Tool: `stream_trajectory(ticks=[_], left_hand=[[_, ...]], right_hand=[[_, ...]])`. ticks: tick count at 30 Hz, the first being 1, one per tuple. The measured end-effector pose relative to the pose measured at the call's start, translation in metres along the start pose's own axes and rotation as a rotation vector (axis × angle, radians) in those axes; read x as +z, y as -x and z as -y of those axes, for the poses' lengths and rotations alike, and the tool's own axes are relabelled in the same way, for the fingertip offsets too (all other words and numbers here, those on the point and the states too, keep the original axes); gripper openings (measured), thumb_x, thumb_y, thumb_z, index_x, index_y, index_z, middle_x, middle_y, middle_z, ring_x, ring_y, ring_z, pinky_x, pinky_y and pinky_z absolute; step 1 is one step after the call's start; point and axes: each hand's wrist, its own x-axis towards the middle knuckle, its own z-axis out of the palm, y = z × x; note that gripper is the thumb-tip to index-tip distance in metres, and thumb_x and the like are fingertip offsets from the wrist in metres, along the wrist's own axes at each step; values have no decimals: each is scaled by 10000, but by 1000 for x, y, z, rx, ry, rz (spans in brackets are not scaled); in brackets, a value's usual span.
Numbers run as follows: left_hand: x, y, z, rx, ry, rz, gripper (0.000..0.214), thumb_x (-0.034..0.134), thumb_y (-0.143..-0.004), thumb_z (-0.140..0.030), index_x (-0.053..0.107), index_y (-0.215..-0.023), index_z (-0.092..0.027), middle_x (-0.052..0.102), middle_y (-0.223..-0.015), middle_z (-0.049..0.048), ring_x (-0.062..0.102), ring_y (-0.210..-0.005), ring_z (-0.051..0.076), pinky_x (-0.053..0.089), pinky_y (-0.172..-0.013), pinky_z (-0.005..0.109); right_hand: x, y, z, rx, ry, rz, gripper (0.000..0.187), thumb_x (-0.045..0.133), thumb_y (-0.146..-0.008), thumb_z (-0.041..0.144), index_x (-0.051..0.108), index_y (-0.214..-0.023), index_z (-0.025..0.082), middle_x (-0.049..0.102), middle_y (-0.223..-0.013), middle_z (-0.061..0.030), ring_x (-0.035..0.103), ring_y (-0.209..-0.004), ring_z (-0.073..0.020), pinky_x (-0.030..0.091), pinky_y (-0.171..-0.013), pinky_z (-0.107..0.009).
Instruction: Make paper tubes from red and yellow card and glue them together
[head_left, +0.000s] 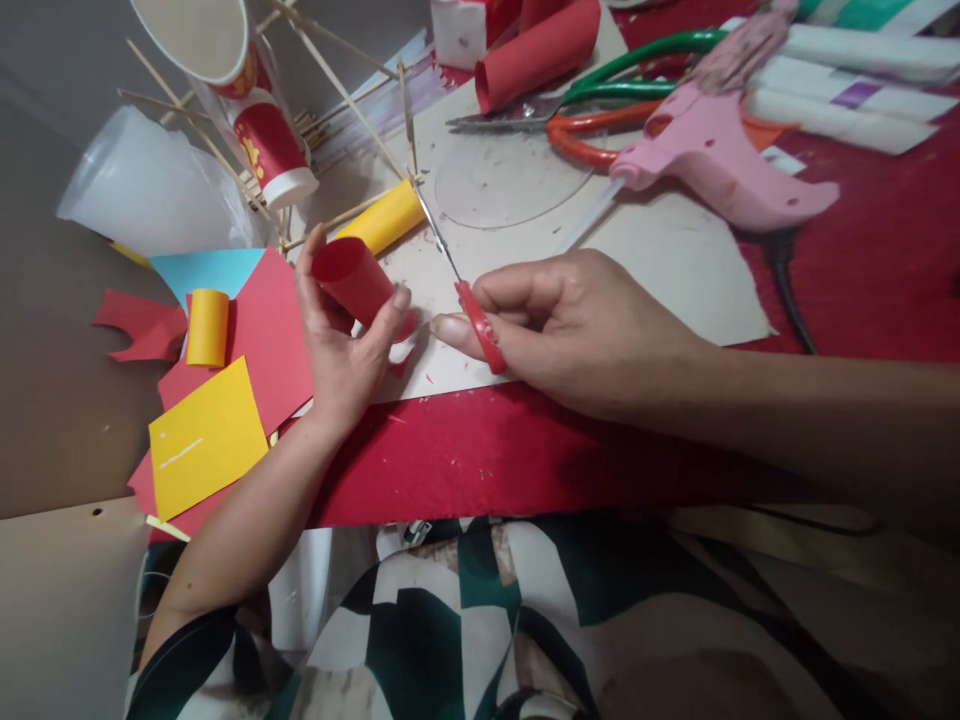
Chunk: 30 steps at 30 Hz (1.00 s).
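Observation:
My left hand (349,345) is closed around a red paper tube (358,285), thumb on its near side and fingers behind it. The tube is tilted, and its open end faces up and left. My right hand (555,325) grips small scissors by their red handles (480,328). Their thin metal blades (436,225) point up and away, apart from the tube. A yellow paper tube (386,218) lies just behind the red one. Small red paper scraps (401,368) lie below my left hand on the white board (465,370).
At the right lie a pink glue gun (712,155) with a black cord and larger scissors with green and orange handles (592,135). Paper cups (274,145) and a thin stick frame (341,85) stand at the back left. Coloured paper sheets (206,440) lie left.

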Motion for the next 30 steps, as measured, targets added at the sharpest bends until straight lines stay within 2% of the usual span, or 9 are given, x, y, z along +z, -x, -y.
stream_trajectory(ticks=[7,10,13,16,18,21,23,27,30], left_hand=[[6,3,6,-77,18,37,644,745,-732,-721,514,-1152,-290,633,-1061,40,683,-1055,253,565,-961,460],[8,6,4,-85,6,52,626,714,-738,-749,524,-1083,-262,658,-1035,37,686,-1070,247,555,-984,451],[5,6,0,-110,9,102,639,738,-726,-734,545,-1100,-254,674,-1037,39,695,-1068,250,553,-989,445],[-5,3,-9,-149,22,168,686,813,-676,-685,576,-1155,-254,688,-1040,48,702,-1053,258,552,-998,448],[-16,-1,-16,-172,44,195,710,840,-662,-655,591,-1202,-268,694,-1104,64,683,-1111,268,536,-1032,444],[-37,-2,-26,-201,93,178,668,844,-685,-615,612,-1223,-295,683,-1222,71,646,-1201,272,532,-1037,414],[-50,3,-31,-250,121,137,575,825,-739,-561,633,-1210,-295,689,-1226,62,653,-1193,250,540,-1013,379],[-65,27,-41,-362,-3,25,306,791,-811,-401,710,-1055,-236,724,-982,35,695,-925,156,556,-860,276],[-58,45,-45,-365,-201,115,189,761,-824,-341,717,-938,-197,708,-828,24,645,-755,132,523,-725,258]], right_hand=[[1,-1,4,14,16,-1,643,681,-838,598,347,-482,179,268,-544,42,278,-519,-50,217,-468,-227],[0,-1,5,7,10,-4,635,696,-850,549,344,-474,179,268,-542,44,280,-523,-49,223,-473,-230],[-2,0,3,-20,-9,-26,625,702,-861,515,340,-479,179,268,-541,48,264,-527,-44,211,-480,-233],[-4,1,-2,-75,-56,-57,596,689,-882,487,361,-494,177,270,-537,55,249,-528,-41,191,-485,-235],[-5,1,-5,-136,-101,-76,573,693,-887,460,380,-499,177,279,-538,57,251,-529,-43,199,-488,-234],[-6,0,-5,-213,-138,-105,527,705,-892,353,398,-504,175,294,-555,55,265,-546,-51,225,-506,-241],[-7,0,-4,-227,-138,-114,495,696,-901,296,416,-513,172,302,-563,54,271,-559,-55,231,-521,-251],[-7,1,-4,-266,-126,-115,506,698,-903,367,421,-524,180,279,-562,61,249,-553,-60,216,-524,-268],[-5,1,-6,-305,-112,-112,513,698,-900,417,436,-526,183,267,-554,65,246,-549,-68,220,-532,-273]])
